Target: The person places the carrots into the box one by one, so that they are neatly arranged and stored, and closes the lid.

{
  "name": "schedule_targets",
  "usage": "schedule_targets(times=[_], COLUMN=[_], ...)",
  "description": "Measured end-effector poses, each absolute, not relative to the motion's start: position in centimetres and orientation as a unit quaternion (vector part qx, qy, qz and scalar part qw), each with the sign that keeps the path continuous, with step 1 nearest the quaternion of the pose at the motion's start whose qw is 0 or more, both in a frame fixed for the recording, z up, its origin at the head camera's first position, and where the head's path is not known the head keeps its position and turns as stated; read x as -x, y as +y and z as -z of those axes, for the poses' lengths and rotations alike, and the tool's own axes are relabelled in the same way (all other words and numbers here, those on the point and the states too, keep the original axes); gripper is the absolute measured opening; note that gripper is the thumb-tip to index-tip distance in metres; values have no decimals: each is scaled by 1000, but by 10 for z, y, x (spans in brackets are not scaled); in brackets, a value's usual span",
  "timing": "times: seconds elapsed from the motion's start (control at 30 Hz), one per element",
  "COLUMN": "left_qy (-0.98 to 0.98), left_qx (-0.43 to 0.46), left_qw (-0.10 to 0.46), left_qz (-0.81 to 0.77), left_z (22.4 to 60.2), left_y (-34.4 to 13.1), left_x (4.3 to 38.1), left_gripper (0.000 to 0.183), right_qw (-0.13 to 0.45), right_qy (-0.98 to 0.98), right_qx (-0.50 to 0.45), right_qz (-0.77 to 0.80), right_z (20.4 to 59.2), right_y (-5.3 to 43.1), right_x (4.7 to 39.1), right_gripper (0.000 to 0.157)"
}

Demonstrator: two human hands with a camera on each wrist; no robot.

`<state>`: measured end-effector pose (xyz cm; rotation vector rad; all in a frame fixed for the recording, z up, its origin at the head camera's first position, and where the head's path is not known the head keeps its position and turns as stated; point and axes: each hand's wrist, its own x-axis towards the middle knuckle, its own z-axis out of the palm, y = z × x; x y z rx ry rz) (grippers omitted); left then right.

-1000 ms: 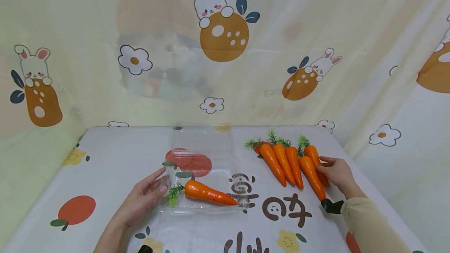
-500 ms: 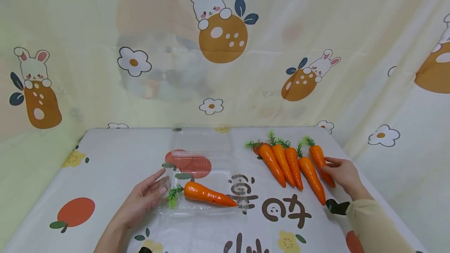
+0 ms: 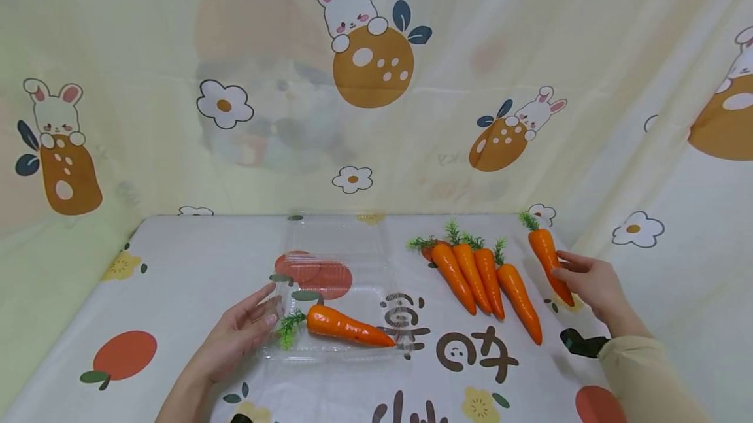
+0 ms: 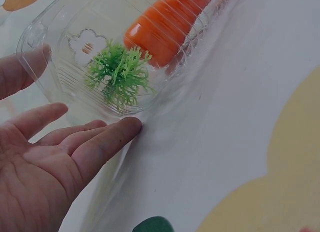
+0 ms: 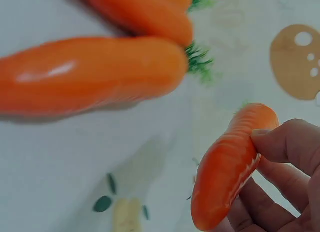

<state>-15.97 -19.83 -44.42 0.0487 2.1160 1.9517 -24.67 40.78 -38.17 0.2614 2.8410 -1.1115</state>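
My right hand (image 3: 595, 286) pinches a carrot (image 3: 550, 259) with a green leafy top between thumb and fingers. In the right wrist view the same carrot (image 5: 232, 167) points its tip toward the camera, raised off the cloth. At the left end of a clear plastic clamshell box (image 3: 353, 292), my left hand (image 3: 244, 328) rests with relaxed fingers against or beside the wall. The left wrist view has this hand (image 4: 65, 157) with fingers extended at the box's end. One carrot (image 3: 347, 326) lies inside the box, its leaves toward the left hand.
Several more carrots (image 3: 487, 282) lie side by side on the right of the table, leaves pointing back. The clear lid (image 3: 335, 235) is folded open behind the box. A patterned cloth covers the table (image 3: 194, 259), and a printed curtain (image 3: 282, 83) hangs behind it.
My right hand has drawn the rightmost carrot away from the others, to the right and up off the cloth. The left hand, the box and the carrot in it stay in place.
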Motion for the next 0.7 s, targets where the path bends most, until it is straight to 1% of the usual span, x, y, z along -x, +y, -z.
schedule_targets(times=[0.3,0.7], left_qy=[727,728], left_qx=[-17,-12], left_qw=[133,130], left_qz=[-673,-673], left_z=[444,444], left_y=[-199,-198], left_x=[160,161], left_gripper=[70,70], right_qw=[25,4], right_qy=[935,925], right_qx=[-9,116], right_qz=[352,362], right_z=[357,324], right_y=[389,323], right_x=[245,239], right_gripper=[64,51])
